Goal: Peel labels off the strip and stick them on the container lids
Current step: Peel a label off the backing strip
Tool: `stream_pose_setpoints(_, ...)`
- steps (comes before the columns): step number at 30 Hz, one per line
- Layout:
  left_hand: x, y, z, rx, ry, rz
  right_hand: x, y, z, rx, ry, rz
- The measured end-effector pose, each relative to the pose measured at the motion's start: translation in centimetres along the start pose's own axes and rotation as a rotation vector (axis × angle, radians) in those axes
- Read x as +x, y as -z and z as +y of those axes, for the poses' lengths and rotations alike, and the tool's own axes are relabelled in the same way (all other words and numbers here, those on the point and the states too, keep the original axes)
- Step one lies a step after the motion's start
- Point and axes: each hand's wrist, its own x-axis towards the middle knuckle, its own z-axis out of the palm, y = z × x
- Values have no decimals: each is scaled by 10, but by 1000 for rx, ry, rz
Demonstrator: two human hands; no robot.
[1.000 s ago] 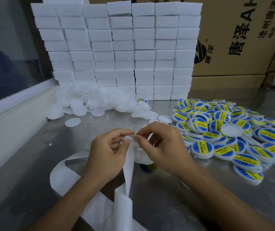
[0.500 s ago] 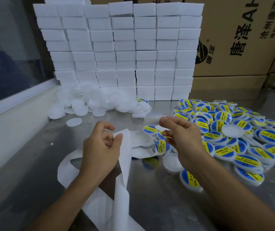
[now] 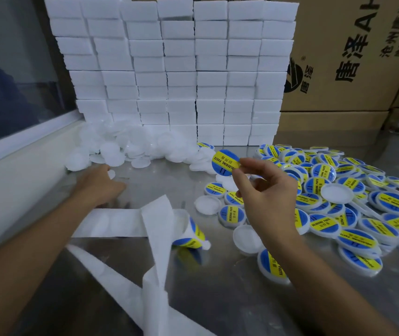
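Observation:
My right hand [image 3: 265, 197] pinches a round blue and yellow label [image 3: 225, 162] by its edge and holds it up above the table. My left hand [image 3: 101, 183] reaches far left, fingers over a plain white lid [image 3: 111, 174] at the edge of the pile of unlabelled white lids [image 3: 126, 146]; I cannot tell if it grips the lid. The white backing strip [image 3: 155, 229] lies loose across the metal table, with more blue labels [image 3: 192, 235] on its curled end. Labelled lids [image 3: 353, 207] are heaped on the right.
A wall of stacked white blocks [image 3: 181, 69] stands behind the lids. Cardboard boxes [image 3: 353, 57] fill the back right. A window ledge [image 3: 12, 151] runs along the left. A few plain white lids [image 3: 247, 238] lie upside down among the labelled ones on the steel table [image 3: 218, 299].
My right hand peeled a label off the strip and lifted it. My left hand let go of the strip and reached left to the white lids. The strip dropped onto the table.

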Motion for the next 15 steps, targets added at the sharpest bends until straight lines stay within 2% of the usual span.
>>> stream_pose_setpoints(3, 9, 2, -11, -21, 12, -182, -1, -1, 1, -77, 90, -7)
stream_pose_setpoints(5, 15, -1, -15, 7, 44, -233, -3, -1, 2, -98, 112, -3)
stream_pose_setpoints(11, 27, -12, -15, 203, -9, -118, -3, -1, -2, -78, 154, 12)
stream_pose_setpoints(15, 19, -18, -4, 147, -95, -20, -3, -2, -3, -73, 164, 21)
